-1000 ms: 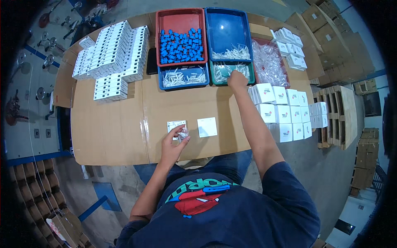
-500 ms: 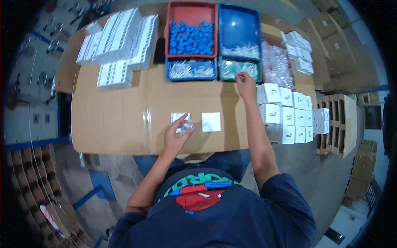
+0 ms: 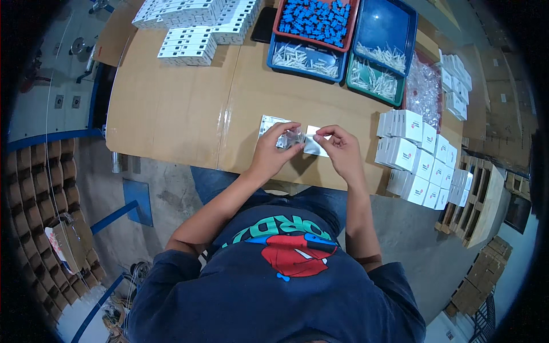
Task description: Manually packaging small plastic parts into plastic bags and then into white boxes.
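Concrete floor [image 3: 166,223] runs round our counter [image 3: 177,108], its top a tan cardboard-like sheet; pallets [image 3: 477,197] + brown cartons [image 3: 500,108] in the bkgd on the R.

Containers, far side of counter: red tray [image 3: 354,26] w/ a heap of bright blue plastic parts [image 3: 314,22]. Just in front of it, a blue tray [image 3: 306,73] w/ loose white sticks [image 3: 291,57]. To the R, a larger blue tray [image 3: 386,24], bare toward the back, more white sticks toward the front edge; below that a green tray [image 3: 372,96], also w/ white sticks. Next to these, crumpled clear bags [image 3: 423,88] in a heap.

White boxes w/ dark squares [image 3: 189,46] are stacked far L; white boxes w/ small red marks [image 3: 423,157] stand in rows near R.

Our hands are close together over the near part of the counter, approx. mid. L hand [image 3: 273,151]: thumb + fingers curved round a small plastic bag [image 3: 293,137], see-through, shiny, wrinkled. Bag's btwn a printed white square [image 3: 267,123], partly hidden by the L hand, and a plain white square [image 3: 315,150]. R hand [image 3: 341,151]: fingertips drawn in narrow by the plain square; can't tell if there's anything in the pinch.
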